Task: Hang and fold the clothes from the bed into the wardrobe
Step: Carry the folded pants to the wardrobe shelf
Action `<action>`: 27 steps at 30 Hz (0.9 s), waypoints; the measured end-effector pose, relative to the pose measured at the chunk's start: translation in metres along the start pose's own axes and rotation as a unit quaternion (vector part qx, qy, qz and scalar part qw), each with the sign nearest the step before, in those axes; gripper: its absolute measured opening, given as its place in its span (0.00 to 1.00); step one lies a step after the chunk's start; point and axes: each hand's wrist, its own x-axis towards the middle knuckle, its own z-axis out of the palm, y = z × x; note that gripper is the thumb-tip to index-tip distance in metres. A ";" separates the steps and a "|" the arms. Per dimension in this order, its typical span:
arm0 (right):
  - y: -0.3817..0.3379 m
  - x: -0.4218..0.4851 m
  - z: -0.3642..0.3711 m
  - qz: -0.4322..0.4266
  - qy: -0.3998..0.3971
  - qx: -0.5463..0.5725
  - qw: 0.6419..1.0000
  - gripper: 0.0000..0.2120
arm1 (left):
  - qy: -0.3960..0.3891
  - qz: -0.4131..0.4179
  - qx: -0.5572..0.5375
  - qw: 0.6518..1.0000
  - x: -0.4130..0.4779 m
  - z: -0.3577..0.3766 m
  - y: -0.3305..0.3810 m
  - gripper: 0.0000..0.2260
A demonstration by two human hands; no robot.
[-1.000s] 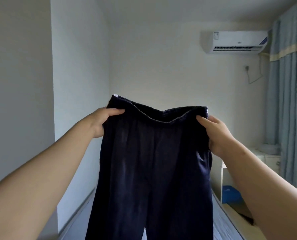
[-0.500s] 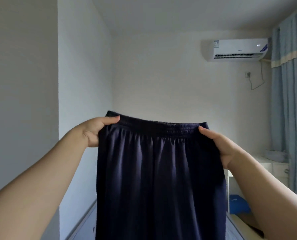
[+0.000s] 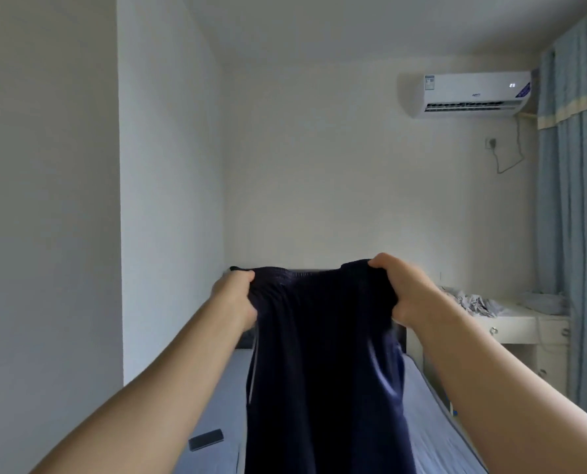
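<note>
The dark trousers [image 3: 322, 354] hang lower than half a second back, and the waistband, flat then, is bunched now that the hands have drawn closer. The left hand [image 3: 235, 299] and right hand [image 3: 401, 289] each clutch a fistful of it, fingertips buried in cloth. The trousers dangle over the bed [image 3: 425, 405], legs cut off below. I can't identify the small black slab [image 3: 205, 439] on the sheet

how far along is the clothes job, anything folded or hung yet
Done: nothing visibly folded or hung; no wardrobe in view. In hand: the dark navy fabric trousers, gripped at the waistband by left hand and right hand, hanging over the blue-grey sheeted bed. Left: folding or hanging them, at least.
</note>
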 end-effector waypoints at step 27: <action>0.009 -0.027 0.023 -0.200 -0.212 -0.207 0.934 0.11 | -0.209 0.229 0.103 0.945 -0.017 -0.006 0.015 0.24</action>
